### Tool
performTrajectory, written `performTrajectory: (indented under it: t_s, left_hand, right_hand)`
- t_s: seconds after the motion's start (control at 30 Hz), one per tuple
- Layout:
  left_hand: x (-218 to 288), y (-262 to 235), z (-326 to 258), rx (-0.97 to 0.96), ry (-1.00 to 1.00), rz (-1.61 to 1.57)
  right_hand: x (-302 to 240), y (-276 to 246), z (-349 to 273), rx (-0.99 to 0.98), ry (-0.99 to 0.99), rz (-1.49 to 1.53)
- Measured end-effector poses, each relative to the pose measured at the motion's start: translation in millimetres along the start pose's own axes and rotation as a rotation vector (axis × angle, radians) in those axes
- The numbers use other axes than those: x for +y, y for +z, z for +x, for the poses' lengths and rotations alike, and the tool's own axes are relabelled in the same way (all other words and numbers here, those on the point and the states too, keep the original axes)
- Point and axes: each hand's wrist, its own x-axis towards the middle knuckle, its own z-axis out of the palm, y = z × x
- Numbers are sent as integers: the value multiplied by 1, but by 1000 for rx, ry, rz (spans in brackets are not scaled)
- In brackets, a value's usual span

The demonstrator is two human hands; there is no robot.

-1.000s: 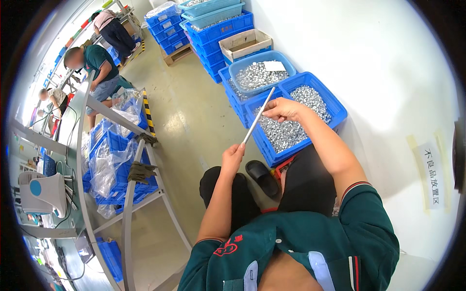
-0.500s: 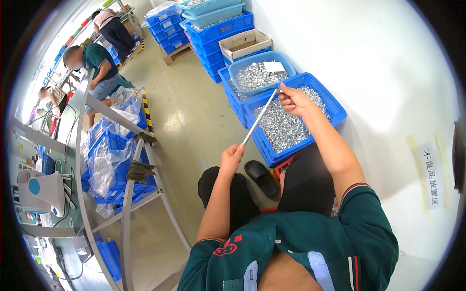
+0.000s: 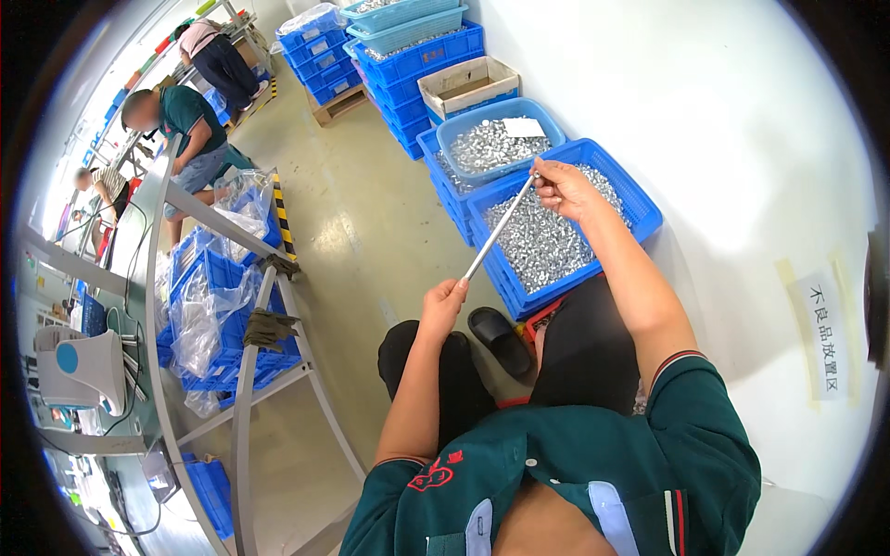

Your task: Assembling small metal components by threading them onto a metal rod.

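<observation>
A thin silver metal rod (image 3: 499, 232) slants up and to the right between my two hands. Its lower end sits in my left hand (image 3: 445, 304), whose fingers and thumb are closed round it. At the upper tip, my right hand (image 3: 565, 190) pinches a small metal piece (image 3: 536, 173); it is too small to tell whether it sits on the rod. Beneath the right hand is a blue plastic basket (image 3: 640, 206) filled with small silver metal parts (image 3: 547, 255).
A lighter blue basket (image 3: 554, 125) of similar parts, with a white paper on it, stands behind. Further back are an open box (image 3: 468, 86) and stacked blue crates (image 3: 403, 116). A grey metal frame (image 3: 243, 398) stands left, near bagged crates. Co-workers are at far left.
My right hand has shifted slightly, its fingertips now closer round the rod's upper tip. My left hand and the rod's lower end have barely moved.
</observation>
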Motion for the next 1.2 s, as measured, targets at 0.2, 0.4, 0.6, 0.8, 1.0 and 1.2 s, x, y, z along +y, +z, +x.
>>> performTrajectory:
  t_s: [0.2,0.4,0.6,0.8,1.0,1.2]
  left_hand:
    - [3,0,-2,-3,2,11]
    - [-2,0,-1,5,35,31]
    - [-1,2,0,34,54,53]
    - [3,4,3,98,1,30]
    - [3,2,3,88,-11,8]
    - [4,3,1,53,3,-12]
  right_hand:
    - [-5,9,-7,20,-136,-325]
    - [-7,14,-7,107,-232,-641]
    - [4,28,-9,138,-137,-612]
    - [20,35,-9,-205,184,-425]
    - [11,4,1,-145,153,-185]
    - [13,-10,8,42,98,1]
